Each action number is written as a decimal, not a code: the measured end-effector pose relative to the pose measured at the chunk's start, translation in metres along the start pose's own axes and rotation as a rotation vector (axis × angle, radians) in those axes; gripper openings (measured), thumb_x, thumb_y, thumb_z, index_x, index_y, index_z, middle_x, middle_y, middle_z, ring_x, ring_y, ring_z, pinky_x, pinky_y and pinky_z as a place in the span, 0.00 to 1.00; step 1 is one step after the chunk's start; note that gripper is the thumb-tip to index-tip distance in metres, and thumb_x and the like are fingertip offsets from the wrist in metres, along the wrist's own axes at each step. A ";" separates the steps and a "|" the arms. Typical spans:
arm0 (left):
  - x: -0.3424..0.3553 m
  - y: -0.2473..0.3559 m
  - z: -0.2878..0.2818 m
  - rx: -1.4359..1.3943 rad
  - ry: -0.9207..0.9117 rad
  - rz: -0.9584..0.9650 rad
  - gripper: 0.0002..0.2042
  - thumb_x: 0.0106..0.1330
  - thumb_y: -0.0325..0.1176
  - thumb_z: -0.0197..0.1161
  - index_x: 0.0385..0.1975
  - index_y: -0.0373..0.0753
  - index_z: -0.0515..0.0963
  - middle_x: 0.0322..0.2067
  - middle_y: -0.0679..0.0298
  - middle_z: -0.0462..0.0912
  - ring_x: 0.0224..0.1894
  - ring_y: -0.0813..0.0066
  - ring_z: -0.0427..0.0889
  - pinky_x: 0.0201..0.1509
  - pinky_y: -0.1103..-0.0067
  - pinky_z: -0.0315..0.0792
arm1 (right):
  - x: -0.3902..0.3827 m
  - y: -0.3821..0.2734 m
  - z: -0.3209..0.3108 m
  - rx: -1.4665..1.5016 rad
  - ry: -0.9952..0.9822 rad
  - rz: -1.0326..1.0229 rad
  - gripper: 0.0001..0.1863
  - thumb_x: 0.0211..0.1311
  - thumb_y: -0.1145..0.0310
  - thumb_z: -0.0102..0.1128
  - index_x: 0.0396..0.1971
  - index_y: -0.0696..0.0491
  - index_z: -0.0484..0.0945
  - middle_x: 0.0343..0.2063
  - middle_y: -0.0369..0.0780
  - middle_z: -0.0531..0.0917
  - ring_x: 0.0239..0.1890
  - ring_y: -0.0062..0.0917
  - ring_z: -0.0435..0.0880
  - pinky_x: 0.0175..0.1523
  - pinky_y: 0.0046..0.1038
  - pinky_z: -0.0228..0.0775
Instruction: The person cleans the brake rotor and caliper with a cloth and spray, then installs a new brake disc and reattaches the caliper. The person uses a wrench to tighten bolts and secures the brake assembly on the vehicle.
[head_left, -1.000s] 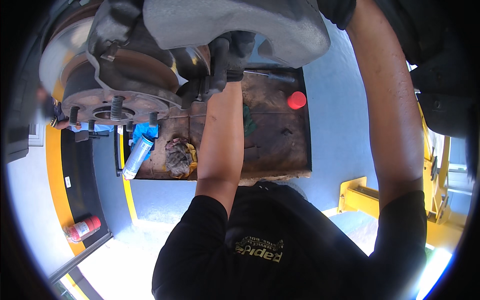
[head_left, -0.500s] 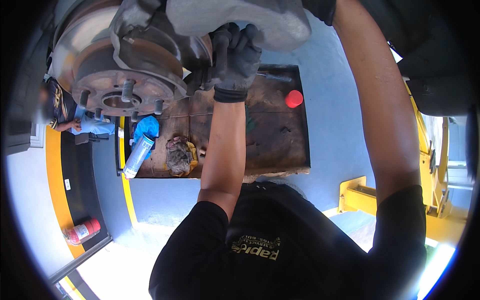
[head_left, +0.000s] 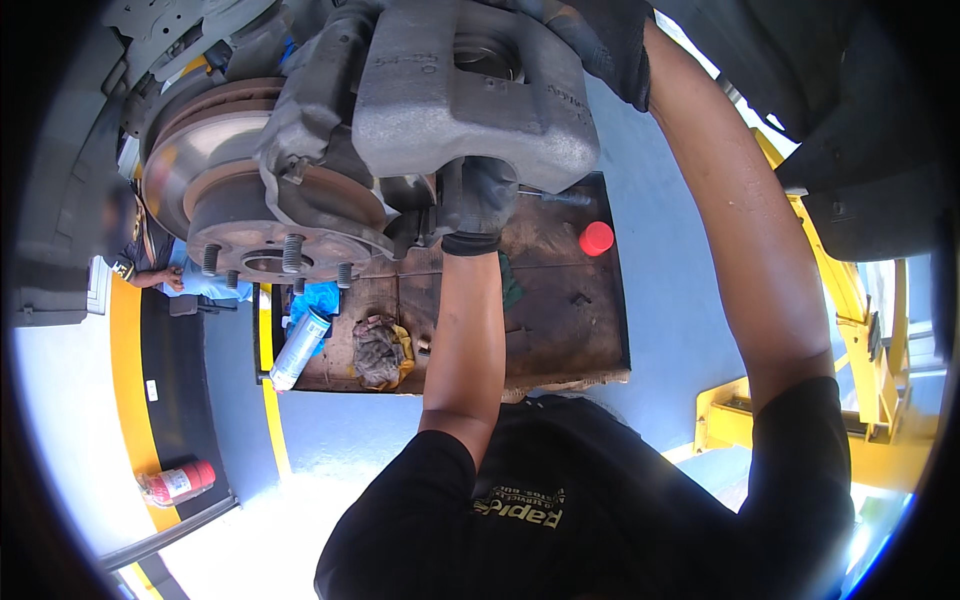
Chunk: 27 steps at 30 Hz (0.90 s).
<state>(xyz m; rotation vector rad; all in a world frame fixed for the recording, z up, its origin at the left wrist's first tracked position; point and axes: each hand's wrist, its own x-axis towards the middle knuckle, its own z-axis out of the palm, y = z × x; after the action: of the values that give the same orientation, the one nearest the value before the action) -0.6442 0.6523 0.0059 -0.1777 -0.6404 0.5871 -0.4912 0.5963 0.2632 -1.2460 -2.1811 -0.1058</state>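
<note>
A grey brake caliper (head_left: pixel 400 125) hangs tilted beside the brake disc (head_left: pixel 215 150), its round piston bore facing me. My right hand (head_left: pixel 600 45), in a dark glove, is closed on the caliper's upper right end; its fingertips are partly hidden. Just under the caliper's lower edge, my gloved left hand (head_left: pixel 480 205) is closed with curled fingers beside the dark caliper bracket (head_left: pixel 410 232). The caliper covers part of that hand, so what it grips cannot be made out. The wheel hub (head_left: pixel 265 245) with its threaded studs shows to the left.
Below lies a stained tray (head_left: pixel 560 330) bearing a red cap (head_left: pixel 596 238), a spray can (head_left: pixel 300 348), a blue cloth (head_left: pixel 322 297) and a dirty rag (head_left: pixel 382 355). Yellow lift parts (head_left: pixel 725 415) stand at right. A fire extinguisher (head_left: pixel 178 482) and another person (head_left: pixel 160 270) are at left.
The view has shifted, so the disc and caliper sit lower and show more fully. The caliper's bore face has come into view, and my right hand shows more on its end.
</note>
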 end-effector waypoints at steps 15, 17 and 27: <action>0.011 0.044 -0.021 0.270 -0.057 -0.045 0.20 0.74 0.44 0.56 0.58 0.38 0.72 0.50 0.61 0.79 0.51 0.69 0.79 0.55 0.71 0.75 | 0.002 0.017 0.024 -0.326 -0.011 0.022 0.24 0.73 0.61 0.48 0.68 0.41 0.68 0.62 0.44 0.76 0.61 0.38 0.78 0.61 0.32 0.74; 0.014 0.019 -0.008 0.154 -0.152 -0.189 0.19 0.73 0.43 0.56 0.55 0.38 0.74 0.48 0.62 0.80 0.49 0.69 0.80 0.52 0.72 0.76 | -0.001 0.027 0.028 -0.440 -0.072 0.038 0.28 0.70 0.67 0.51 0.70 0.35 0.66 0.63 0.41 0.74 0.59 0.37 0.81 0.56 0.30 0.82; 0.016 -0.056 0.042 0.241 -0.070 0.177 0.09 0.67 0.36 0.62 0.30 0.40 0.73 0.37 0.70 0.79 0.42 0.79 0.78 0.46 0.83 0.72 | 0.010 0.012 0.016 -0.162 -0.102 0.326 0.23 0.75 0.52 0.47 0.67 0.36 0.69 0.57 0.42 0.81 0.54 0.36 0.83 0.59 0.32 0.78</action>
<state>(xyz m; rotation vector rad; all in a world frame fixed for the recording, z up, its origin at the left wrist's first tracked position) -0.6341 0.6142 0.0659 0.0130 -0.6193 0.8387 -0.4927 0.6162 0.2529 -1.7157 -2.0538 -0.0871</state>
